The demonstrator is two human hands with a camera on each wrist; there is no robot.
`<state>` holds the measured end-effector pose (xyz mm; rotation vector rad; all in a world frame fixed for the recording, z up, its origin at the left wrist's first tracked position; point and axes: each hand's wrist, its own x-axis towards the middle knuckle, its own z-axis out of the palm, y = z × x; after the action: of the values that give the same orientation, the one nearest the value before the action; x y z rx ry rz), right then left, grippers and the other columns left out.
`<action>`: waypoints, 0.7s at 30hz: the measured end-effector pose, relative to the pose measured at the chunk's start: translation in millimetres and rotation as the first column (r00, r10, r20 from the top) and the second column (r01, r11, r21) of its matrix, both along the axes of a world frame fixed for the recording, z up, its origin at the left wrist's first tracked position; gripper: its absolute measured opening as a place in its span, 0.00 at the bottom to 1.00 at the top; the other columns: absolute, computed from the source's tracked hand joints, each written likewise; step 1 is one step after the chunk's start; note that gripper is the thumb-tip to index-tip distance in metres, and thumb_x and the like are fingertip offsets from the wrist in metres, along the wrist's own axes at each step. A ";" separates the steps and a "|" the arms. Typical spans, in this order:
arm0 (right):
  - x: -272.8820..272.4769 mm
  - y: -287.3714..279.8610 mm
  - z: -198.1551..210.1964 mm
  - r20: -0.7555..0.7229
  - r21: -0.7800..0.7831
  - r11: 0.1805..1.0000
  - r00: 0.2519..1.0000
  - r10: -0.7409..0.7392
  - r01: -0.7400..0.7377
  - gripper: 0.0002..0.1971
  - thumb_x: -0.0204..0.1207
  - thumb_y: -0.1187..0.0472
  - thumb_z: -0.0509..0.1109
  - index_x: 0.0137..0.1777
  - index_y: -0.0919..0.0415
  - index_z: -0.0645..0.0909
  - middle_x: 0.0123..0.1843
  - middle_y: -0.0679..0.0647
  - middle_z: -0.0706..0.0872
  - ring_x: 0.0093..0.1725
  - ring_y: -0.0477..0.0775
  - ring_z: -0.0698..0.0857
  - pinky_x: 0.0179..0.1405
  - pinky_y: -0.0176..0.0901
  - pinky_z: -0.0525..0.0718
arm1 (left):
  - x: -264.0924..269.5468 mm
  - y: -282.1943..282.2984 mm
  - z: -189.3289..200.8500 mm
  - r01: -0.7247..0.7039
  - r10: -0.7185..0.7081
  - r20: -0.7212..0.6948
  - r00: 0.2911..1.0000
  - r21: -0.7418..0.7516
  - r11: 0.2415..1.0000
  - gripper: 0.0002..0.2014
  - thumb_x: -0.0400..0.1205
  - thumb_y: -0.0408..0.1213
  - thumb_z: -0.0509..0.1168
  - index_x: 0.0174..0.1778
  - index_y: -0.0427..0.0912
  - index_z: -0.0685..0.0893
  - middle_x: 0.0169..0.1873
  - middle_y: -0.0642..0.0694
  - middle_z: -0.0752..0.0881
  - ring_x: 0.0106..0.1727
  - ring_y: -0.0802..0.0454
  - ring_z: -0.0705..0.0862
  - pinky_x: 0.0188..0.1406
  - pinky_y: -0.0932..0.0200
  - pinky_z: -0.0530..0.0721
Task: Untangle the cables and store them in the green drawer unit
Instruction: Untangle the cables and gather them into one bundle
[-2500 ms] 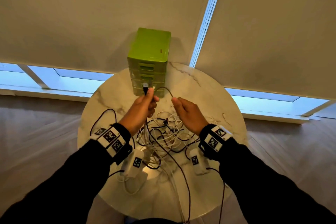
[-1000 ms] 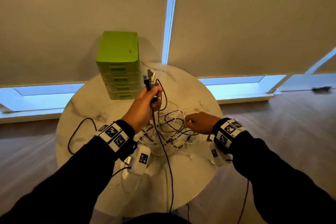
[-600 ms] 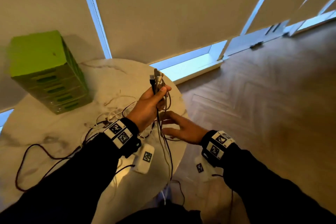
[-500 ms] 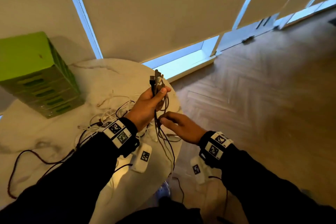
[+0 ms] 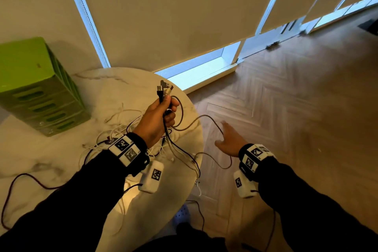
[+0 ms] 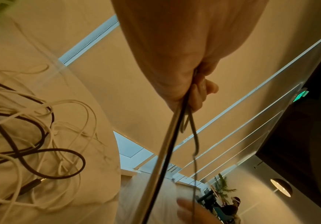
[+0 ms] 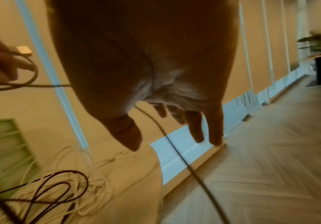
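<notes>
The left hand [image 5: 157, 117] clamps a bundle of plugs [image 5: 164, 90] while the right hand [image 5: 230, 140] spreads open, seemingly under one cable [image 5: 206, 117], which may slip off and snag the pile [image 5: 131, 139] below.

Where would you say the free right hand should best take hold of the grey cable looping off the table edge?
Probably the arched stretch of the grey cable beside the right hand, pinched from the right; it hangs in open air, apart from the tangle.
</notes>
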<state>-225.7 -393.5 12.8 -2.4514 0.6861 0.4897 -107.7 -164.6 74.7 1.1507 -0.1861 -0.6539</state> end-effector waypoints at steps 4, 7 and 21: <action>18.1 47.8 19.5 0.255 0.100 0.956 0.936 0.244 -0.276 0.46 0.78 0.52 0.73 0.88 0.54 0.48 0.86 0.58 0.64 0.82 0.61 0.68 0.82 0.55 0.66 | 0.4 1.5 2.3 -0.015 0.015 -0.025 1.000 -0.012 1.000 0.17 0.93 0.43 0.52 0.46 0.40 0.81 0.34 0.50 0.75 0.27 0.58 0.65 0.26 0.65 0.64; 29.7 72.1 31.7 0.377 0.122 0.960 0.907 0.189 -0.251 0.36 0.81 0.51 0.71 0.85 0.57 0.58 0.76 0.57 0.78 0.70 0.56 0.80 0.73 0.53 0.75 | 3.0 4.4 5.0 -0.033 0.034 -0.026 0.999 0.006 0.999 0.16 0.93 0.42 0.52 0.46 0.40 0.80 0.34 0.50 0.73 0.28 0.58 0.65 0.26 0.65 0.64; 19.3 31.6 43.8 0.317 -0.050 0.870 0.819 0.479 -0.490 0.43 0.72 0.54 0.80 0.83 0.42 0.60 0.72 0.48 0.80 0.72 0.49 0.77 0.76 0.48 0.71 | 4.8 -1.5 -5.0 -0.087 0.086 0.019 0.996 0.014 0.996 0.16 0.94 0.40 0.51 0.42 0.44 0.77 0.36 0.51 0.74 0.29 0.58 0.65 0.29 0.65 0.65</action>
<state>-206.4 -361.9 56.6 -2.5810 -0.0951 0.2683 -102.9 -166.1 69.7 1.1729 -0.1463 -0.5690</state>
